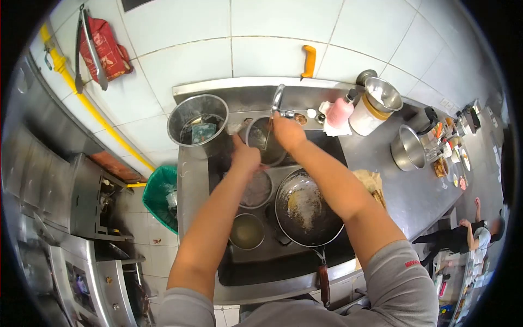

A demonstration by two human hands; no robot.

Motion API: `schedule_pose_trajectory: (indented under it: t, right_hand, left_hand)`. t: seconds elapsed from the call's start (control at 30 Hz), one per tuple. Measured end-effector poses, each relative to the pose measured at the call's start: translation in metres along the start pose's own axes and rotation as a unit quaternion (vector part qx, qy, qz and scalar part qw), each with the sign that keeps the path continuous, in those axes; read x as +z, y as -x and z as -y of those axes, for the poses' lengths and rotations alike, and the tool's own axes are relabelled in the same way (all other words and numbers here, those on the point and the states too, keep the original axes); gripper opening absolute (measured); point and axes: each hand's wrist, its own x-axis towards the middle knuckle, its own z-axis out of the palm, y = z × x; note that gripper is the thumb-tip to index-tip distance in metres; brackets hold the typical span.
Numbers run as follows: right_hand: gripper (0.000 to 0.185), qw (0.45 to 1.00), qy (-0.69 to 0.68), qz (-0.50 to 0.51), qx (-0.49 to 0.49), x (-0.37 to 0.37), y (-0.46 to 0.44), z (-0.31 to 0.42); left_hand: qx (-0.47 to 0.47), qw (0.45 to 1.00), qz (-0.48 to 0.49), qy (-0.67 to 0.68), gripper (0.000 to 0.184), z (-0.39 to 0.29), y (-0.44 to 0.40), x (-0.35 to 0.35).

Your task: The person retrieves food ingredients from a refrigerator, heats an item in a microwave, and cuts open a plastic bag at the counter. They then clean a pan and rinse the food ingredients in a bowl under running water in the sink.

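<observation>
My left hand (pixel 245 156) is closed on the near left rim of a round metal pot (pixel 265 143), tilted beneath the faucet (pixel 278 98). My right hand (pixel 288 132) is at the faucet's base, above the pot's right side; its fingertips are hidden. Inside the pot something clear, perhaps water, shows. Below it in the sink lie another round pot (pixel 255 189), a small bowl of cloudy liquid (pixel 247 231) and a dark pan (pixel 308 210) with whitish foam and a brown handle.
A large steel pot (pixel 198 120) stands left of the sink. Right of the faucet are a pink soap bottle (pixel 342 112), a white container (pixel 369 116) and a steel bowl (pixel 407 148). A green-lined bin (pixel 161 199) is at left; another person (pixel 469 238) stands far right.
</observation>
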Motion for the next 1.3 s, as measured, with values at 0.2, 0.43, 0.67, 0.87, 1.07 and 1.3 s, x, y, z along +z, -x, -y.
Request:
schedule_pose_trajectory:
  t: [0.2, 0.43, 0.67, 0.87, 1.07, 1.3]
  right_hand:
    - [0.026, 0.999, -0.003, -0.042, -0.024, 0.023, -0.015, 0.018]
    - [0.020, 0.989, -0.136, -0.058, 0.005, 0.030, 0.000, 0.018]
    - [0.022, 0.974, -0.197, -0.107, -0.011, 0.024, 0.002, 0.027]
    - [0.025, 0.970, -0.221, -0.104, -0.018, 0.057, 0.001, 0.006]
    - [0.024, 0.975, -0.211, -0.072, -0.005, 0.036, 0.007, 0.014]
    - [0.026, 0.958, -0.278, -0.061, 0.022, 0.045, 0.016, 0.002]
  left_hand:
    - [0.028, 0.990, -0.053, 0.129, 0.097, -0.002, 0.022, 0.010]
    - [0.038, 0.985, -0.110, 0.129, 0.100, 0.006, 0.040, 0.002]
    - [0.043, 0.985, -0.098, 0.135, 0.104, 0.000, 0.052, -0.004]
    - [0.058, 0.985, -0.107, 0.122, 0.107, 0.005, 0.046, -0.008]
    - [0.036, 0.988, -0.080, 0.130, 0.106, 0.007, 0.052, -0.008]
    - [0.068, 0.988, -0.080, 0.114, 0.108, 0.016, 0.043, -0.007]
